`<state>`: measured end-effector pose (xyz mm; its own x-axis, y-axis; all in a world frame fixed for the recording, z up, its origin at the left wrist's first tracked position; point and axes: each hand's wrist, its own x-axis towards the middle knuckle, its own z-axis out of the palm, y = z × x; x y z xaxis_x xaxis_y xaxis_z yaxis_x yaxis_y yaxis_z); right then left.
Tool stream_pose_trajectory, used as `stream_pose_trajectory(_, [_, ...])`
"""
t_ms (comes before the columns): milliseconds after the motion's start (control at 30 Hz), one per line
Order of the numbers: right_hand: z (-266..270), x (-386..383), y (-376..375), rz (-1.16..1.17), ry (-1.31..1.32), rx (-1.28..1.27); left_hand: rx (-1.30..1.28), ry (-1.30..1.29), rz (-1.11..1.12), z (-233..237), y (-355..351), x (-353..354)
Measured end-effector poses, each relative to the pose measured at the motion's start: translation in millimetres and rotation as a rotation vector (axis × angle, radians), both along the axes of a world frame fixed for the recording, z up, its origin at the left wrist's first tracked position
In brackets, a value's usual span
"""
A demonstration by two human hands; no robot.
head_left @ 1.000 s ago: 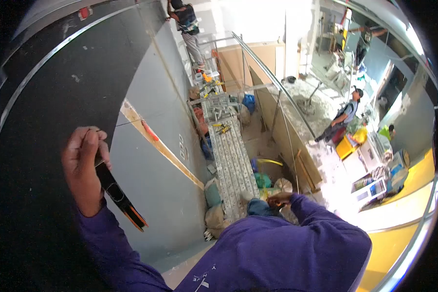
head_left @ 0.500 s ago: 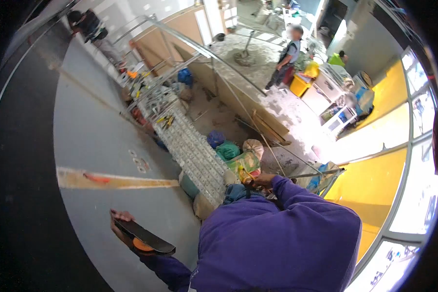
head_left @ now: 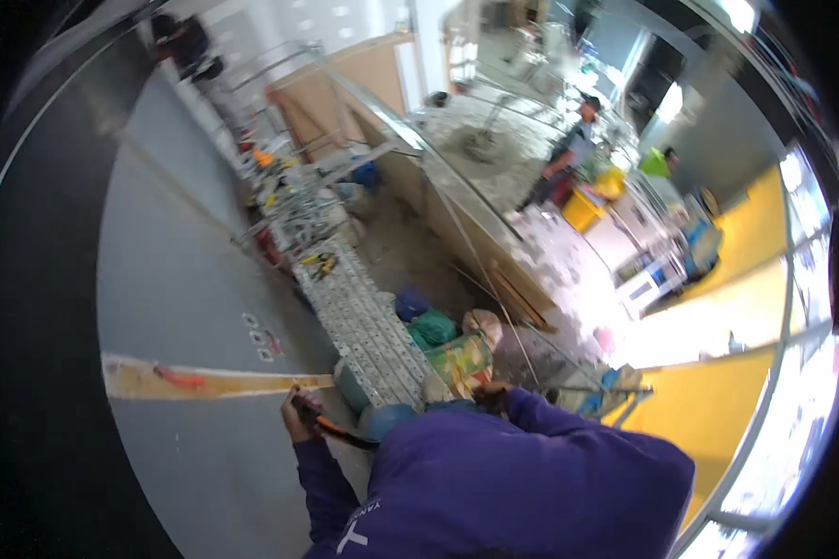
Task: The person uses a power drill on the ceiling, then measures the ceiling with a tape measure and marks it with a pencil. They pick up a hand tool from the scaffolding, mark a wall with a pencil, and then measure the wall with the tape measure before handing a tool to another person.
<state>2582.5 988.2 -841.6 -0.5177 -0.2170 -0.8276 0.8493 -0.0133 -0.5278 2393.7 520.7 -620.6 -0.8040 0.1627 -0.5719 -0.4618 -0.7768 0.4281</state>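
Note:
My left hand (head_left: 298,415) is closed around a dark tool with an orange part (head_left: 331,429), close to the grey wall (head_left: 214,447) and just below its tan strip (head_left: 233,384). The tool's dark blade-like body reaches toward my waist. My right hand (head_left: 494,396) is near my waist on the right, beside a green and yellow bag (head_left: 461,361); its fingers are blurred and what they hold cannot be made out. The perforated metal platform (head_left: 368,326) stretches out in front of me.
Tools (head_left: 320,265) lie on the platform, with a metal rail (head_left: 373,98) alongside. One person (head_left: 191,56) is at the far left wall, another (head_left: 564,154) stands on the floor below near a yellow bin (head_left: 583,211). Sacks (head_left: 431,328) lie beside the platform.
My left hand has moved right, toward my body, turning the tool so its broad face no longer shows. My right hand has shifted slightly down. The standing person leans more.

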Motion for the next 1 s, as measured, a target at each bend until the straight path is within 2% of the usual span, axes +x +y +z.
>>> stream_pose_trajectory(33, [-8, -1, 3, -0.091, -0.070, -0.099, 0.005, 0.026, -0.031, 4, 11, -7])
stream_pose_trajectory(67, [-16, -1, 8, -0.217, -0.181, -0.215, -0.042, -0.060, 0.061, 5, 22, -16])
stream_pose_trajectory(100, [-25, 0, 15, -0.279, -0.262, -0.289, 0.125, -0.113, 0.076, 5, 25, -25])
stream_pose_trajectory(133, [6, -4, 8, -0.384, -0.329, -0.176, 0.044, -0.151, 0.104, 10, 33, -30])
stream_pose_trajectory(167, [49, -21, 22, 0.314, 0.217, 0.030, -0.037, -0.189, 0.119, 16, 41, -39])
stream_pose_trajectory(200, [45, -24, 22, 0.301, 0.239, 0.051, -0.050, -0.159, 0.106, 21, 44, -48])
stream_pose_trajectory(267, [-32, -12, 21, 0.013, 0.049, -0.122, -0.082, -0.111, 0.058, 25, 48, -58])
stream_pose_trajectory(300, [-58, -12, 22, -0.009, 0.065, -0.142, -0.055, -0.105, 0.058, 24, 47, -62])
stream_pose_trajectory(367, [42, -27, 10, 0.524, 0.613, 0.483, 0.000, -0.084, 0.052, 21, 45, -74])
stream_pose_trajectory(467, [-18, -29, 15, 0.514, 0.527, 0.556, -0.059, -0.028, 0.046, 26, 45, -79])
stream_pose_trajectory(567, [1, -46, 12, 0.724, 0.422, 0.574, -0.012, -0.040, 0.049, 20, 38, -84])
stream_pose_trajectory(600, [6, -54, 0, 0.575, 0.147, 0.683, -0.007, -0.046, 0.058, 21, 38, -84])
stream_pose_trajectory(633, [9, -58, -4, 0.540, 0.083, 0.700, -0.002, -0.052, 0.067, 21, 36, -85])
stream_pose_trajectory(767, [25, -62, 0, 0.563, 0.150, 0.744, -0.003, -0.104, 0.108, 27, 28, -85])
stream_pose_trajectory(833, [33, -62, 6, 0.575, 0.154, 0.818, -0.036, -0.014, 0.088, 22, 19, -86])
stream_pose_trajectory(900, [76, -75, 1, 0.590, 0.193, 0.924, -0.086, 0.036, 0.095, 20, 14, -73])
stream_pose_trajectory(1000, [153, -133, -22, 0.582, 0.437, 1.032, -0.151, 0.106, 0.148, 65, 26, -70])
